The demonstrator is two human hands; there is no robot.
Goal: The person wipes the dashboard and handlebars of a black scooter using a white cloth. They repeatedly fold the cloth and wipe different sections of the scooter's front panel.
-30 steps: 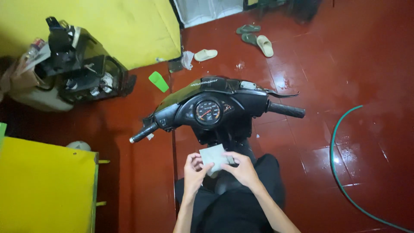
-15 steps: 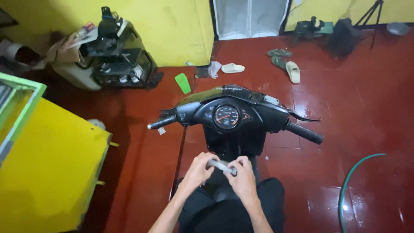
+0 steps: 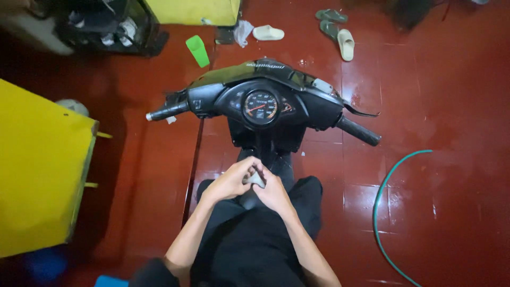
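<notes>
Hands pressed together: left hand, right hand pinching small grey object above lap.

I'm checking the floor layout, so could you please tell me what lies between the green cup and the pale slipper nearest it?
In the head view, a crumpled whitish rag lies on the red floor between the green cup and the pale slipper.

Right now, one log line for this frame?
left hand: holds grey folded piece | right hand: holds same piece | where: above scooter seat
</notes>
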